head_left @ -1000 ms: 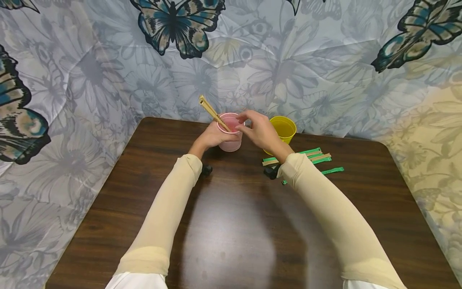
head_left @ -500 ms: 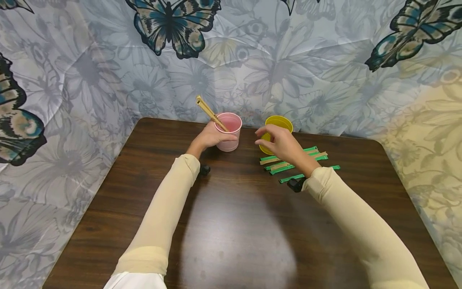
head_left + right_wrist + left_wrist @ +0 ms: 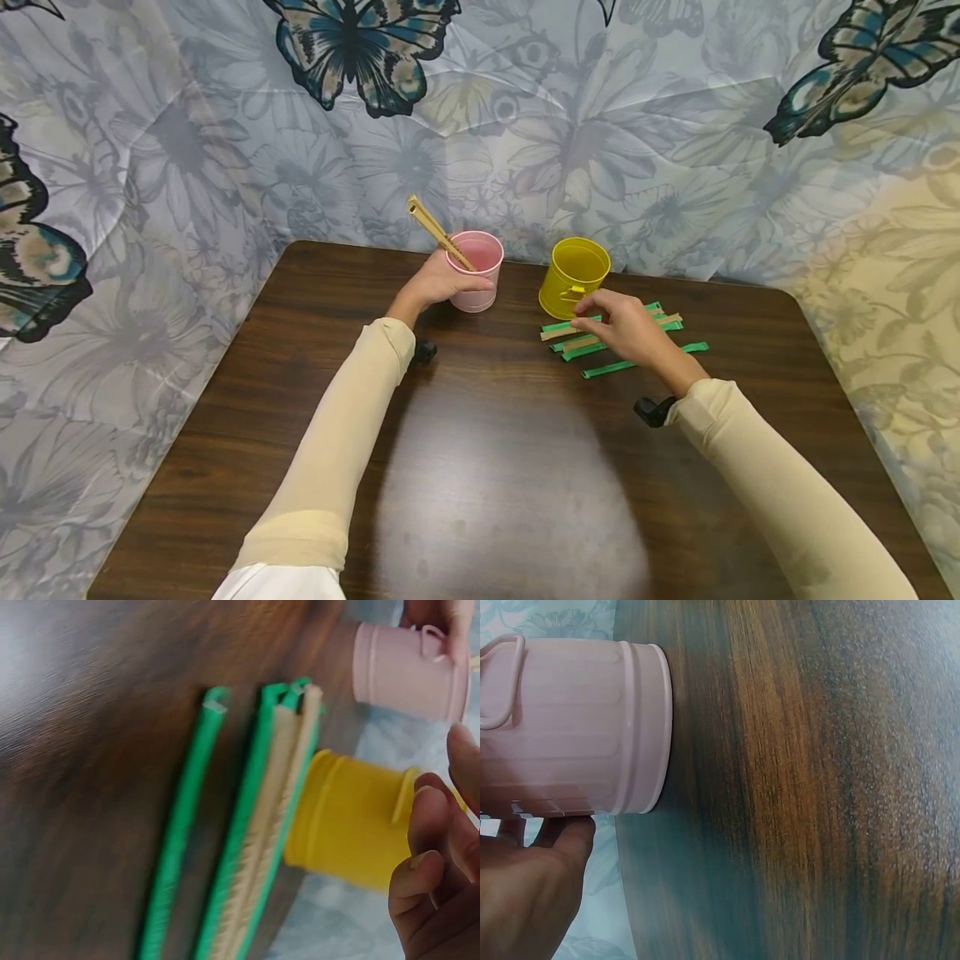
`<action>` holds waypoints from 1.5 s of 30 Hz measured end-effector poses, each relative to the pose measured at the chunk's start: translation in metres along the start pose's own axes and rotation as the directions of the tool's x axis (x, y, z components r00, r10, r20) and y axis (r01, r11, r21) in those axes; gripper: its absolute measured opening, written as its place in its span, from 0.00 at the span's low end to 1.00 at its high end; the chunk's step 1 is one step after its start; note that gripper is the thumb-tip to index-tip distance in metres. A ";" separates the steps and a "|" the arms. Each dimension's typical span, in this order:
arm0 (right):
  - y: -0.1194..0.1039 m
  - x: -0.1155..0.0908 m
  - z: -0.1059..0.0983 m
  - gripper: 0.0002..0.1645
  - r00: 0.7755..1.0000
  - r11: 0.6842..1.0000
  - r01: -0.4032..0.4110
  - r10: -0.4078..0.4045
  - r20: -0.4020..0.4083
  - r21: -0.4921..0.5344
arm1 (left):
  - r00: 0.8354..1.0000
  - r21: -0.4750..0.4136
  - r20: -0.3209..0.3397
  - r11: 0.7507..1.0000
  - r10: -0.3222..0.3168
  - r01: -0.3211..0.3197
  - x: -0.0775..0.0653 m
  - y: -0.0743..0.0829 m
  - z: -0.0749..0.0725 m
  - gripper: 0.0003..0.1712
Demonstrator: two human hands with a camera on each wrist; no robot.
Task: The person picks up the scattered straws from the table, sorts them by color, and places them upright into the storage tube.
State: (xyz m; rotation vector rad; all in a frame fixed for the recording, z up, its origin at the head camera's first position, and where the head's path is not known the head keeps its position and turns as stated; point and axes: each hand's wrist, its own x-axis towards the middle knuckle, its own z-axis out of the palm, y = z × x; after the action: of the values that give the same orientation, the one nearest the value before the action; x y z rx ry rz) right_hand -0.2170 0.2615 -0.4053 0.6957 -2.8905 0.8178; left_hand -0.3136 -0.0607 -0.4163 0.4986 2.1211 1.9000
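Note:
My left hand [image 3: 437, 282] grips a small pink bucket [image 3: 474, 297], its thumb across the near side below the rim. The bucket stands upright near the table's back edge. Tan slim paper-wrapped sticks [image 3: 431, 221] lean out of it to the left. My right hand [image 3: 630, 329] hovers over slim green and tan wrapped sticks [image 3: 259, 810], fingers loosely bent with a gap between thumb and forefinger and nothing held. Several of these sticks lie bunched on the table, partly hidden by that hand in the head view. One green stick [image 3: 180, 832] lies apart, closer to me.
A yellow bucket [image 3: 558, 279] with a small side handle stands right of the pink one, just behind the bunched sticks. The brown wooden table [image 3: 300, 350] ends at a patterned butterfly cloth [image 3: 420, 158] behind.
My right hand has left the pink bucket, passed in front of the yellow one and come right and nearer, over the sticks. The left hand stays on the pink bucket.

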 end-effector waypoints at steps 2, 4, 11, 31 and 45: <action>0.006 -0.005 0.001 0.12 1.000 1.000 -0.015 0.015 0.001 -0.007 | 1.000 -0.001 -0.009 1.000 -0.005 0.005 0.000 0.000 -0.001 0.48; 0.013 -0.010 0.002 0.11 0.999 0.999 -0.041 0.041 0.012 -0.007 | 1.000 -0.007 -0.014 1.000 -0.008 0.008 -0.001 0.000 -0.001 0.49; 0.039 -0.025 0.005 0.10 0.989 0.991 -0.134 0.134 0.054 0.001 | 1.000 0.007 -0.010 1.000 -0.026 0.026 0.000 -0.001 0.001 0.49; 0.061 -0.028 0.022 0.11 0.984 0.985 -0.159 0.164 0.067 -0.063 | 0.999 -0.004 0.001 0.999 -0.043 0.043 -0.002 0.002 -0.001 0.49; 0.056 -0.026 0.024 0.12 0.992 0.972 -0.044 0.070 0.106 -0.231 | 0.998 0.000 0.004 0.998 -0.062 0.062 -0.001 0.001 -0.002 0.50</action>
State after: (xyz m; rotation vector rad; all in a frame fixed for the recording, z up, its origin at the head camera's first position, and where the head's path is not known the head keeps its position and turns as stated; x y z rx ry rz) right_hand -0.2165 0.3021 -0.4579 0.6562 -3.0513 0.4513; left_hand -0.3133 -0.0630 -0.4147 0.4311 2.1089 1.8636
